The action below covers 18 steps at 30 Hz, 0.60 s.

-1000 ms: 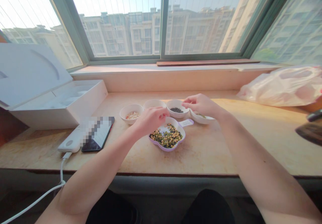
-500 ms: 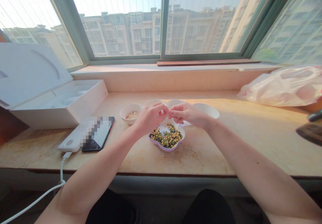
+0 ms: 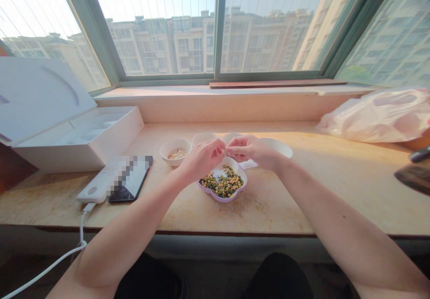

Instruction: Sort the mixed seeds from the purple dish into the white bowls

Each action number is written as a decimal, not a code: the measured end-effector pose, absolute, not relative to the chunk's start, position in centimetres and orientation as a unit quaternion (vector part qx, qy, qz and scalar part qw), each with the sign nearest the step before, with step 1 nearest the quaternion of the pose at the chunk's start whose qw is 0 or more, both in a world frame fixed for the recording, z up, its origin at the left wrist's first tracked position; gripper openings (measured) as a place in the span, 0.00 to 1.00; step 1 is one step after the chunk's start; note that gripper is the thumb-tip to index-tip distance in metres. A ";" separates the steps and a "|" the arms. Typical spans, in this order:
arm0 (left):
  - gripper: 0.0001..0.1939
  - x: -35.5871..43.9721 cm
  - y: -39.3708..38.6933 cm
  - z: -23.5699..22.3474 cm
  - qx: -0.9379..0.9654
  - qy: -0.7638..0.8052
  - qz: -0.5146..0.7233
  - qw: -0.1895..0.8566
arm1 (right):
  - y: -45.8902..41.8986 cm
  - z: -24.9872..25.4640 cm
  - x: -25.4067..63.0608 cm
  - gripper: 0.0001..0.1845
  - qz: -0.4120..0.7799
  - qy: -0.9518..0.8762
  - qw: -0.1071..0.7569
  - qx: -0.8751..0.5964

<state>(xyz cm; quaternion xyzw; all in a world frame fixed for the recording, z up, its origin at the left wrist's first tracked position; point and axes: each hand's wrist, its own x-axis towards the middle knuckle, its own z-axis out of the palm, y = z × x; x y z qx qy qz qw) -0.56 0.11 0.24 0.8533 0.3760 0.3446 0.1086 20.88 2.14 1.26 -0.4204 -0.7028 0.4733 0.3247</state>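
Observation:
My left hand (image 3: pixel 207 155) and my right hand (image 3: pixel 250 150) meet fingertip to fingertip above the far rim of a lilac-edged bowl (image 3: pixel 208 190). Both are pinched closed, and whatever lies between the fingers is too small to make out. Mixed yellow, green and black beans (image 3: pixel 224 183) fill much of that bowl, with its white bottom showing toward the back. Its pale handle (image 3: pixel 248 164) sticks out under my right hand. Left of my hands stands a white bowl (image 3: pixel 163 152) holding pale, flat pieces (image 3: pixel 177 154). Behind them are more white bowls, partly hidden by my hands.
At the left, an open white box (image 3: pixel 114 131) stands behind a white power bank (image 3: pixel 92 189) with a cable (image 3: pixel 82 227) and a black phone (image 3: pixel 129 189). A plastic bag (image 3: pixel 376 115) lies at the back right, with a dark object (image 3: pixel 414 176) at the right edge.
My right hand has shifted slightly, with its fingers drawn in more, so the bowl's handle shows more. Both hands stay together above the bowl.

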 end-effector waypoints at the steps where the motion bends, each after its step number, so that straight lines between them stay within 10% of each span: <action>1: 0.06 -0.6 0.1 0.2 0.862 0.378 0.321 0.106 | 2.3 1.4 21.3 0.23 0.442 -0.710 0.336 -0.433; 10: 0.06 -0.4 -0.2 -0.1 0.957 0.256 0.078 0.110 | 4.8 2.8 27.3 0.14 -0.008 -0.729 0.274 -0.627; 18: 0.12 -0.3 -0.2 -0.3 0.952 0.261 0.086 0.134 | 5.5 2.6 29.5 0.11 0.030 -0.686 0.110 -0.718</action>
